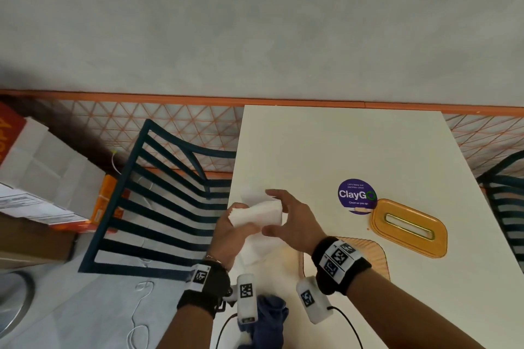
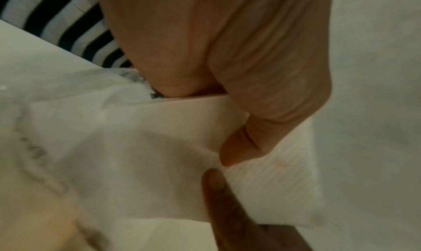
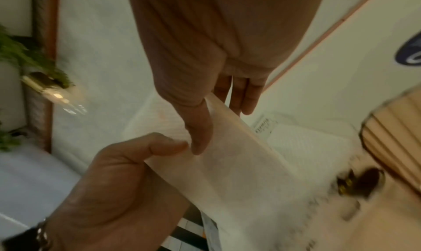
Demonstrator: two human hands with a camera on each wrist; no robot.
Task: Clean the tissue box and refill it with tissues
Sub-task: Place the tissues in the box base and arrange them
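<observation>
Gripping soft white tissue stack (image 1: 256, 214): left hand (image 1: 230, 231), right hand (image 1: 295, 219), both grips curled

Wall (image 1: 255, 22): plain grey, matte, fills upper half of head view. Orange trim strip (image 1: 170, 98) runs along its base. Below: panel w/ orange triangular lattice (image 1: 181, 125). Table (image 1: 340, 150): white rectangular top, far edge near trim. Dark blue slatted chair (image 1: 147, 207) left of table; second chair (image 1: 504, 198) at right. Floor (image 1: 85, 306): pale grey. Lighting: soft, even.

The tissue box (image 1: 344, 259) lies mostly hidden behind the right wrist; the wrapper print (image 3: 323, 207) is blurred.
</observation>
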